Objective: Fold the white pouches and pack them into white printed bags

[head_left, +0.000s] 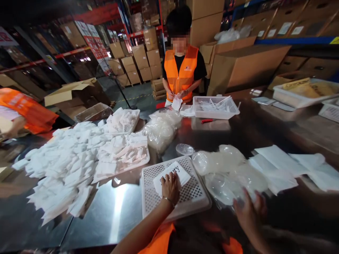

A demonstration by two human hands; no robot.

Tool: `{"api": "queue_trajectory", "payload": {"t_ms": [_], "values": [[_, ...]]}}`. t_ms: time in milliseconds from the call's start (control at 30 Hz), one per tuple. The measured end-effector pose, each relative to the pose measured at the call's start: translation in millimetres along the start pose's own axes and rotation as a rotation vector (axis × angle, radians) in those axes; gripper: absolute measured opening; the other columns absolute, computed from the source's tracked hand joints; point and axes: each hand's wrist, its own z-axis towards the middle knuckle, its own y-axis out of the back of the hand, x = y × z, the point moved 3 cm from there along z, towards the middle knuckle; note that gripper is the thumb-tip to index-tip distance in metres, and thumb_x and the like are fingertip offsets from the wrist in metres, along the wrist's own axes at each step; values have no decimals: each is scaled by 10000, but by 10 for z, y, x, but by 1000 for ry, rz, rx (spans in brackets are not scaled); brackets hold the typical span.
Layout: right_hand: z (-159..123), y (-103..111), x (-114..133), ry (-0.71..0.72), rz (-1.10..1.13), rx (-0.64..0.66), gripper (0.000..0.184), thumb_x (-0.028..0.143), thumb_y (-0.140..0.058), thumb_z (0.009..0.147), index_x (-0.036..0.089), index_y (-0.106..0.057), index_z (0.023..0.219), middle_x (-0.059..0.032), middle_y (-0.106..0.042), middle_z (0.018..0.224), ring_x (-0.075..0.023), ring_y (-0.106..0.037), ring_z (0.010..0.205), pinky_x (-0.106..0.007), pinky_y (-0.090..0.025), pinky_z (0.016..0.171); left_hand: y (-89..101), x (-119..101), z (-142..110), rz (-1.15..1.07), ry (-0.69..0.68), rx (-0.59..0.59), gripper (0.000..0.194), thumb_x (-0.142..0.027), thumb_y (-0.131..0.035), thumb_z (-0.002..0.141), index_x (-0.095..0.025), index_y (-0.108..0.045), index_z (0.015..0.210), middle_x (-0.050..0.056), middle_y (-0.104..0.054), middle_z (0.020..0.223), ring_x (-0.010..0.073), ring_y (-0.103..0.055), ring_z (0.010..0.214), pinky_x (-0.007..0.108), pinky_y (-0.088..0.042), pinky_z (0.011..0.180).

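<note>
A white pouch (182, 173) with black printed letters lies on an upturned white plastic basket (150, 199) directly before me. My left hand (171, 187) presses down on the pouch, its fingers bent and gripping it near the lettering. To the right, my right hand (250, 211) is blurred, its fingers apart at the near edge of a group of clear round plastic pieces (225, 187); no object shows between them. One clear oval plastic piece (184, 149) rests just beyond the basket. Flat white pouches (280, 162) are spread to the right of the clear pieces.
A big heap of white pouches (71, 158) covers the left, beside filled trays (147, 159). More clear pieces (160, 130) lie centrally. Across the table, a co-worker (182, 70) holds a white pouch near a white basket (215, 112) and a red-handled tool (208, 120). Another person (26, 109) bends at left.
</note>
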Motion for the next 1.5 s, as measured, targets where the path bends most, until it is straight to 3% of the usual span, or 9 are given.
{"api": "queue_trajectory", "payload": {"t_ms": [100,233,333,433,600,767,1067,1233,1500], "values": [[251,-649,584,264,81,248,483,522,-411,828,189,-563,1143,-150,-468,1340,-323,-366,1328,-527,-272,1134,-43,-100,-40,38,37,-19,568,-114,-524,809,-120,-459,1374,202,-528,1259,339,-513,1097,546,-425,905],[611,-1456,1206,306,130,651,573,516,-340,848,137,-530,1233,-168,-553,1288,-262,-536,1176,-464,-424,1026,12,-141,-76,-66,29,28,609,-253,-606,806,-106,-453,1377,232,-476,1353,390,-469,1186,563,-409,944],[800,-1779,1448,376,70,831,579,477,-536,747,154,-558,1226,-136,-618,1217,-258,-587,1097,-431,-456,984,161,14,-17,-269,-2,96,465,-371,-627,783,-112,-619,1170,180,-585,1234,344,-533,1095,471,-459,892],[948,-1932,1573,451,-59,935,661,436,-674,625,174,-577,1224,-139,-570,1285,-317,-502,1204,-474,-386,1038,227,231,50,-383,-63,158,195,-160,-501,831,-131,-693,848,108,-686,918,237,-607,868,361,-469,785],[1177,-2078,1749,533,-267,1100,461,468,-612,710,204,-641,1086,-116,-591,1160,-302,-557,1086,-471,-409,971,-24,328,-52,-477,-21,37,171,-111,-530,832,-180,-685,850,62,-677,980,200,-574,890,309,-419,743],[1297,-2127,1873,611,-353,1267,589,388,-777,515,190,-631,1050,-95,-579,1081,-282,-549,1060,-376,-438,921,-330,183,-234,-435,148,-82,87,-203,-591,861,-215,-672,832,29,-641,873,172,-532,811,295,-348,672],[1222,-2042,1908,664,-252,1340,341,381,-745,527,213,-663,813,-56,-631,944,-279,-558,942,-385,-451,844,-383,180,-331,-469,229,-85,118,-211,-563,890,-243,-676,886,6,-642,923,167,-520,861,304,-322,730],[1154,-1872,1786,495,-62,1475,294,402,-691,615,200,-614,813,4,-649,799,-191,-574,762,-284,-470,684,-412,188,-378,-491,248,-116,110,-250,-577,893,-261,-687,900,9,-658,907,174,-542,852,304,-334,734],[1031,-1653,1698,155,246,1485,650,236,-700,489,160,-608,1128,-67,-678,1035,-249,-618,954,-344,-501,848,-431,175,-424,-645,269,-231,157,-203,-536,879,-198,-686,829,65,-655,885,201,-572,852,333,-431,772]]}}
